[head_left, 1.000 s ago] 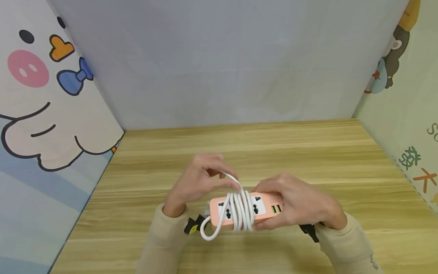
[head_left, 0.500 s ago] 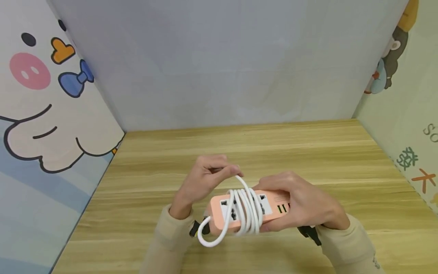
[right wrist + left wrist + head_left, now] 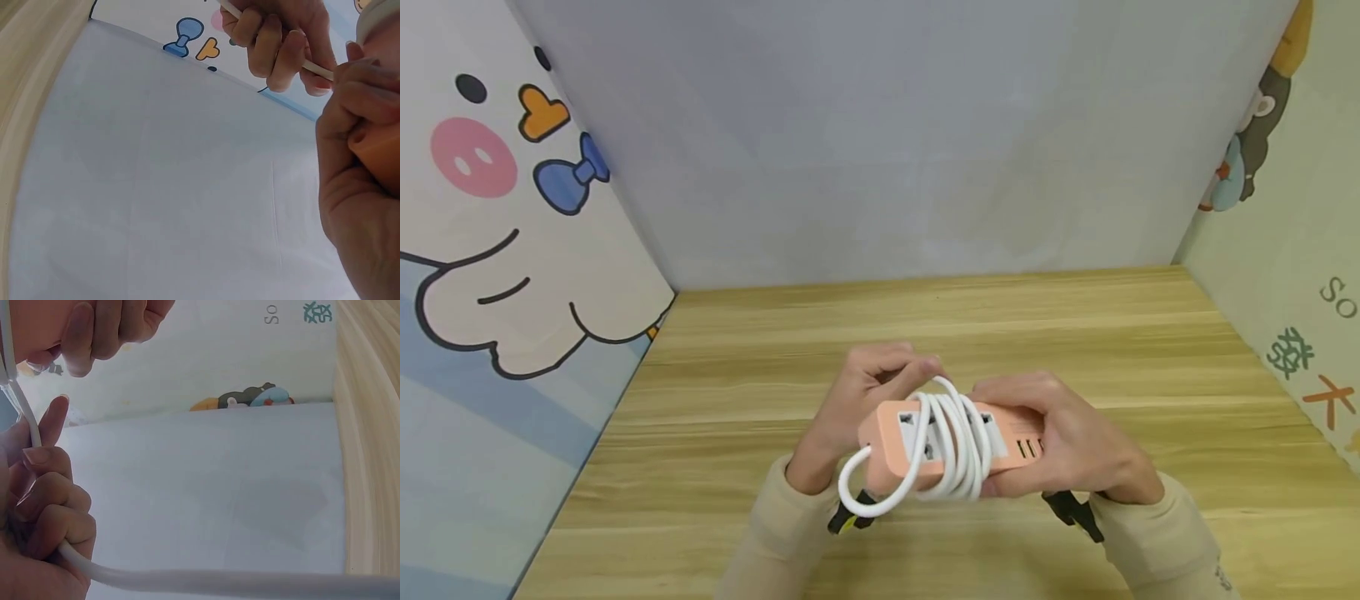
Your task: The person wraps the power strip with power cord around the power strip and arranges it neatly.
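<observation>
A pink power strip (image 3: pixel 891 437) with white socket panels is held above the table, its left end tilted toward the camera. Several turns of its white cord (image 3: pixel 958 450) wrap around the middle, and a loose loop bends out at the left end. My right hand (image 3: pixel 1075 433) grips the strip's right end, beside the USB ports. Behind the strip, my left hand (image 3: pixel 868 392) holds the cord near its upper edge. In the left wrist view the left fingers (image 3: pixel 56 494) curl round the cord (image 3: pixel 187 579), whose free length runs off to the right.
Below the hands lies a wood-grain table (image 3: pixel 760 350). A pale grey wall (image 3: pixel 925 150) closes off the back. Cartoon-printed panels stand at the left (image 3: pixel 512 275) and the right (image 3: pixel 1285 250). Black straps show at both wrists.
The strip has shifted slightly right and up, tilting more at its left end. My left hand has moved right with the cord, passing partly behind the strip. My right hand keeps its grip.
</observation>
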Motion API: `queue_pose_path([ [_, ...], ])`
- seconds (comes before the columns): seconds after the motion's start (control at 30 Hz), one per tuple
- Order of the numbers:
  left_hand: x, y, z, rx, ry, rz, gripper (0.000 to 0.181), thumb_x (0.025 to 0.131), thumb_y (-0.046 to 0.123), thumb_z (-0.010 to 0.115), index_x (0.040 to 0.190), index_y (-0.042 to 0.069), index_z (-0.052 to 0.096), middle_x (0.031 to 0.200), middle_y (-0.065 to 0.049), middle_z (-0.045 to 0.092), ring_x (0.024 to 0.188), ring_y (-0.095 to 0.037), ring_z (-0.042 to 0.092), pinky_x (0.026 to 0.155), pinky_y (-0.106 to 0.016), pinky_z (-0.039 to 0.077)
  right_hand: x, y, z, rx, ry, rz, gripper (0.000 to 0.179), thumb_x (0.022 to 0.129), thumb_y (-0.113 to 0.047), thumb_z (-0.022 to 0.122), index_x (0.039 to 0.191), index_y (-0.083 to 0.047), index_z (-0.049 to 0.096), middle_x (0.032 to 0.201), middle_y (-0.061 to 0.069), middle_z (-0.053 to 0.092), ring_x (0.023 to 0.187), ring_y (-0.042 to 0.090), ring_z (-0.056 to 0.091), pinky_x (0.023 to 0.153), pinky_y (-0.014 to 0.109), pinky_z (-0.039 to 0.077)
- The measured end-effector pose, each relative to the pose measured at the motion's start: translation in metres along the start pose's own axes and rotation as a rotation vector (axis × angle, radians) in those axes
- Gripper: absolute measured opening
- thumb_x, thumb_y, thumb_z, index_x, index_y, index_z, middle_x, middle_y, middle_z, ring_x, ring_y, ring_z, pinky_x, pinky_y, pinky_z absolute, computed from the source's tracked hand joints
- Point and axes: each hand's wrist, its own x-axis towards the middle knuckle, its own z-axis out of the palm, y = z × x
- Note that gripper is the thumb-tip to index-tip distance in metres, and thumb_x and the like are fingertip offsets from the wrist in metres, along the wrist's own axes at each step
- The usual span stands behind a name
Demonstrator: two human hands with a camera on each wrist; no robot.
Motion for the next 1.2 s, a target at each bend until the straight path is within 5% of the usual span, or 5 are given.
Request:
queue_pose_path([
  [0.13, -0.001, 0.001, 0.001, 0.014, 0.025, -0.065, 0.024, 0.104, 0.018, 0.060, 0.093, 0.008, 0.078, 0.069, -0.001, 0.059, 0.056, -0.012, 0.044, 0.052, -0.025, 0.039, 0.000, -0.001, 0.001, -0.010, 0.034, 0.014, 0.048, 0.070, -0.008, 0.089, 0.113, -0.016, 0.069, 0.094, -0.004, 0.069, 0.070, 0.007, 0.059, 0.058, 0.023, 0.049],
  [0.3, -0.001, -0.010, 0.003, 0.060, 0.023, 0.074, 0.011, 0.095, 0.001, 0.066, 0.102, -0.002, 0.074, 0.079, -0.011, 0.068, 0.067, -0.010, 0.058, 0.061, -0.026, 0.051, -0.002, -0.002, -0.001, 0.011, 0.151, 0.085, 0.055, 0.065, 0.001, 0.086, 0.117, -0.009, 0.071, 0.098, -0.001, 0.073, 0.074, 0.011, 0.062, 0.063, 0.027, 0.051],
  [0.53, 0.003, -0.011, 0.020, 0.348, 0.129, 0.071, 0.010, 0.098, 0.000, 0.060, 0.097, -0.002, 0.070, 0.076, -0.012, 0.066, 0.065, -0.010, 0.057, 0.064, -0.024, 0.052, -0.006, 0.005, -0.010, 0.094, 0.302, 0.160, 0.061, 0.069, 0.014, 0.075, 0.125, -0.010, 0.070, 0.106, -0.006, 0.074, 0.081, 0.010, 0.063, 0.069, 0.025, 0.052],
  [0.83, 0.009, -0.005, 0.030, 0.547, 0.068, 0.110, 0.030, 0.105, 0.006, 0.053, 0.075, 0.010, 0.056, 0.060, 0.001, 0.041, 0.054, -0.004, 0.035, 0.053, -0.018, 0.033, -0.004, 0.004, -0.016, 0.107, 0.425, 0.219, 0.050, 0.077, 0.012, 0.069, 0.122, -0.008, 0.071, 0.101, -0.001, 0.073, 0.081, 0.013, 0.061, 0.068, 0.025, 0.052],
  [1.2, 0.008, 0.001, 0.038, 0.592, -0.016, -0.009, 0.023, 0.108, 0.016, 0.049, 0.099, 0.008, 0.069, 0.068, 0.002, 0.053, 0.058, -0.005, 0.042, 0.059, -0.018, 0.039, -0.001, 0.007, -0.014, 0.158, 0.516, 0.340, 0.041, 0.087, 0.008, 0.068, 0.126, -0.006, 0.069, 0.109, -0.001, 0.073, 0.089, 0.013, 0.063, 0.073, 0.023, 0.055],
])
